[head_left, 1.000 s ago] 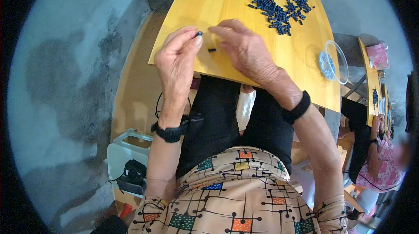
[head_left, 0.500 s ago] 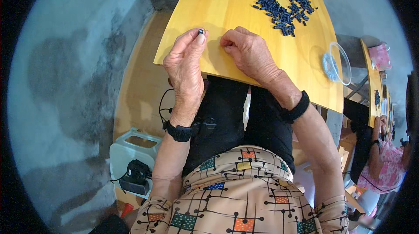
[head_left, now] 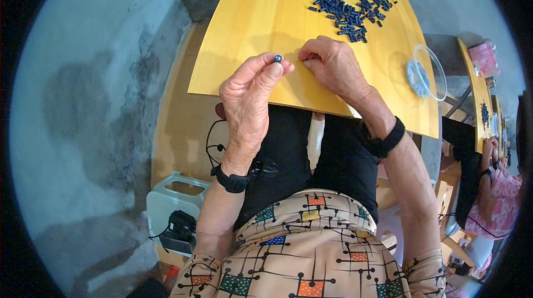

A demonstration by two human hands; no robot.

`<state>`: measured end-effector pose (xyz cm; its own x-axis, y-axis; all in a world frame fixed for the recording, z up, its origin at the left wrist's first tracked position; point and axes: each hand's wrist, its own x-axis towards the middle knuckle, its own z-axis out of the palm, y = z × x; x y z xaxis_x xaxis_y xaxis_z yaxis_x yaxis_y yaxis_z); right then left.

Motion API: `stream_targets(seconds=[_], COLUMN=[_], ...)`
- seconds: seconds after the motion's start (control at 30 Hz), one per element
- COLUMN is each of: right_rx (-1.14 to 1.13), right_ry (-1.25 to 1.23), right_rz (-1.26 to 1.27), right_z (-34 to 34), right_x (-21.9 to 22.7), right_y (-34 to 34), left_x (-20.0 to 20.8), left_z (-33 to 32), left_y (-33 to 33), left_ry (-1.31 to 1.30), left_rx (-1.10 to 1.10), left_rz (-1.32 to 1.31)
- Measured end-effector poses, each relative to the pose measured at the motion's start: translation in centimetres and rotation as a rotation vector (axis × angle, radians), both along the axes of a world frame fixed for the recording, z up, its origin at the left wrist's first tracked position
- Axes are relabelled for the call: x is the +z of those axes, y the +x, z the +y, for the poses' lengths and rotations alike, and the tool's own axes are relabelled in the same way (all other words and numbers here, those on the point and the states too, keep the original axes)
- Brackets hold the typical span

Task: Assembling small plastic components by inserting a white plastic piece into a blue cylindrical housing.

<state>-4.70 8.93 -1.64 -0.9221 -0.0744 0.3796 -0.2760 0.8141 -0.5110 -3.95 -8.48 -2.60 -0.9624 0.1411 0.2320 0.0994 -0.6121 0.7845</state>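
Between thumb and index finger, my left hand [head_left: 248, 95] pinches a small dark cylindrical piece [head_left: 277, 59], its round end facing up. My right hand [head_left: 333, 66] is just to the right, over the near part of the yellow table [head_left: 239, 37], thumb and fingertips pressed together; whatever they hold is too small or hidden to name. A gap separates the two hands. Farther off on the table lies a loose heap of similar dark cylindrical pieces [head_left: 351, 12], spread in a rough ring.
A clear round plastic tub [head_left: 430, 73] with small pale-blue bits [head_left: 417, 78] stands at the table's right edge. A pale stool [head_left: 175, 192] carrying a black device [head_left: 179, 231] is at lower left. On the right, another person [head_left: 497, 203] sits at a second table [head_left: 472, 92].
My left hand has moved right and slightly nearer with the dark piece. My right hand has shifted a little right, still pinched. The whole view has shifted slightly.
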Motion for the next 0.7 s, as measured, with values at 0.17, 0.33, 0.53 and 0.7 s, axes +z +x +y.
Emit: stream_targets(seconds=[0.17,0.33,0.53,0.7], right_rx=[-0.087,-0.021,0.114,0.149], right_ry=[0.08,-0.865,-1.6,-1.635], right_rz=[0.014,-0.324,-0.33,-0.27], right_z=[0.5,2.8,2.2,1.8], right_x=[0.0,3.1,5.1,5.3], right_y=[0.8,3.9,10.6,14.3], left_x=[0.9,1.9,3.8,4.8], left_z=[0.6,1.1,2.5,3.6], left_y=[1.2,2.5,4.9,6.7], left_ry=[-0.061,-0.125,-0.33,-0.386], left_rx=[-0.062,-0.137,-0.176,-0.239], left_rz=[-0.01,0.048,0.115,0.222])
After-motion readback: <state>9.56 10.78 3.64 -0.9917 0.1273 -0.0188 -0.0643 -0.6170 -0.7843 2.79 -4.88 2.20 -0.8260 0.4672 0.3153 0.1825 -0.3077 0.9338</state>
